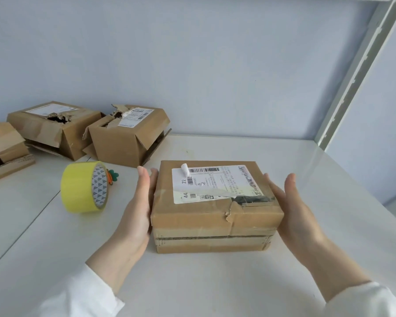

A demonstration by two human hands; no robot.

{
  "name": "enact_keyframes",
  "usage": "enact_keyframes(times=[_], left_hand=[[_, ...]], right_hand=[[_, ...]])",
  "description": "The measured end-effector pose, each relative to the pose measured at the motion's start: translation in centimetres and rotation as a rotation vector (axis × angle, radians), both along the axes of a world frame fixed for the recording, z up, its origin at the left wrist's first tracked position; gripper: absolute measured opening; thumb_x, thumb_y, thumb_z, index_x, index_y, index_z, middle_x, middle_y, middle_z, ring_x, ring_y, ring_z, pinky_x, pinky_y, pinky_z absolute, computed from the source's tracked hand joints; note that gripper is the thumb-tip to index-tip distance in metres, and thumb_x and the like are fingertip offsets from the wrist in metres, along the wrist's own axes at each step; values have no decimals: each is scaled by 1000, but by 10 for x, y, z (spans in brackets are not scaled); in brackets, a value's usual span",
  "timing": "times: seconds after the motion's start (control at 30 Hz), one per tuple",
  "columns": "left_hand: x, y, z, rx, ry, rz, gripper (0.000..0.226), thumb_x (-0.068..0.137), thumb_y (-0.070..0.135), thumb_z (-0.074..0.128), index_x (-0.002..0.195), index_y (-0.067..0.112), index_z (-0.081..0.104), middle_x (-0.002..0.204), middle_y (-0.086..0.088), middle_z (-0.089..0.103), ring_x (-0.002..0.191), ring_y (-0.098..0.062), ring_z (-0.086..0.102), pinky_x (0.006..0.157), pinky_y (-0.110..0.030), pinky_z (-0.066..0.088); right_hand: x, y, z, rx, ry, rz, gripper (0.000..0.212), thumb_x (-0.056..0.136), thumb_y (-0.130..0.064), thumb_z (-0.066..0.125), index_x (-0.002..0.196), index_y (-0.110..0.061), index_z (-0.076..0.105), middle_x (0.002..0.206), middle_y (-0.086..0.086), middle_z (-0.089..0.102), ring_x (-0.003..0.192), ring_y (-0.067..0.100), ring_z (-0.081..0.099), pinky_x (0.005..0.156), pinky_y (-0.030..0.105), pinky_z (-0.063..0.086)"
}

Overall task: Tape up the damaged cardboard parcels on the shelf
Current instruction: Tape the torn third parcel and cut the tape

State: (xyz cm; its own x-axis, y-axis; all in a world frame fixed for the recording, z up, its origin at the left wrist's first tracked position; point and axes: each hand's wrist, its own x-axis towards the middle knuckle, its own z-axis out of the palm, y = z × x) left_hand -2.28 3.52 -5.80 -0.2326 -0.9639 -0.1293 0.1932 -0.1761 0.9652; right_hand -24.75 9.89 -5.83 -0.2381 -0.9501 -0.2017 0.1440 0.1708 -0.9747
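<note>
Two hands, then. How do they lie?

— Both spread flat, fingers straight and close together. The left hand [138,209] has its palm pressed against the left side of the parcel [215,221]. The right hand [293,213] stands palm-inward just beside the parcel's right side, its fingers a little clear of the cardboard. Whether the heel of that palm touches, I cannot tell.

So the parcel sits between them?

— Squarely between, resting on the white shelf [215,284]. A shipping label [215,183] covers most of its top, with one corner curled up (the corner nearest the left fingertips). On the side toward the wrists the top edge is torn, and a ragged flap [230,212] sticks up. A dark tape strip [254,199] runs from the tear toward the right hand.

And the tape?

— A yellow tape roll [84,187] stands on its edge just outside the left hand, apart from it. A small carrot-shaped thing [111,176] peeks out from behind the roll.

Anything else on the shelf?

— Beyond the left fingertips, well apart from them, are two damaged boxes. The burst parcel [126,136], its top corner split open, is the one nearer the fingertips. The holed parcel [53,128], with a gap ripped in its top, lies farther out. A third box [2,149] lies farthest out past the left hand, cut off at the edge of view. White sleeves [82,294] cover both forearms.
</note>
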Motion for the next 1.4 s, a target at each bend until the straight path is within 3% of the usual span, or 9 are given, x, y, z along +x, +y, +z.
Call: enact_keyframes(times=[0.17,0.4,0.77,0.9,1.0,1.1,1.23,1.3,1.4], left_hand=[[-11,4,-4,46,102,20,74,72,70,31,132,32,53,116,1,69,105,-17,66,80,-34,51],[-9,-1,-7,68,86,-14,66,83,66,25,123,28,61,105,-2,73,94,-16,70,65,-27,59],[-13,-2,-3,18,42,-24,71,76,67,29,133,31,53,118,2,68,109,-14,64,85,-32,50],[-2,-8,-2,-38,-3,-5,90,67,74,28,146,31,35,145,12,45,133,-7,41,115,-38,27],[2,-15,-1,-33,-37,40,96,63,75,27,148,31,28,150,17,34,138,-3,30,119,-38,18],[0,-16,4,-30,-44,31,97,64,79,25,149,31,26,151,18,32,139,-2,28,119,-38,17],[0,4,-4,-150,-21,139,93,68,89,27,145,38,33,149,24,32,138,5,25,118,-34,14],[-1,22,-15,-257,-46,169,101,58,94,32,144,42,30,147,32,29,135,14,23,114,-27,17],[1,36,-27,-210,5,34,104,55,92,43,144,41,29,146,27,36,130,13,34,109,-25,28]], right_hand=[[15,-1,1,-60,-160,-46,77,67,-72,29,135,-40,46,121,-12,64,111,12,61,97,33,44],[13,-3,0,-35,-163,-14,78,68,-73,29,137,-41,43,126,-10,62,113,14,61,99,36,43],[17,-6,5,-24,-184,-165,61,86,-69,23,129,-39,54,114,-9,68,103,14,65,88,35,48],[26,8,9,-59,-43,-478,57,94,-61,19,137,-35,45,141,-21,44,125,0,43,104,21,20],[38,30,4,-83,-65,-611,37,96,-56,24,119,-44,51,117,-32,46,117,-2,39,99,16,17],[55,38,3,-65,-60,-565,16,96,-55,24,91,-53,39,96,-30,41,107,-6,33,100,16,12],[45,37,-2,-198,-2,-520,41,97,-52,27,134,-41,40,116,-48,33,119,-17,27,106,17,16],[32,32,-2,-228,100,-401,53,91,-62,30,138,-39,39,136,-38,35,126,-17,28,110,18,17],[12,33,1,-167,230,-12,69,72,-69,55,134,-49,34,130,-36,48,121,-18,40,102,15,35]])
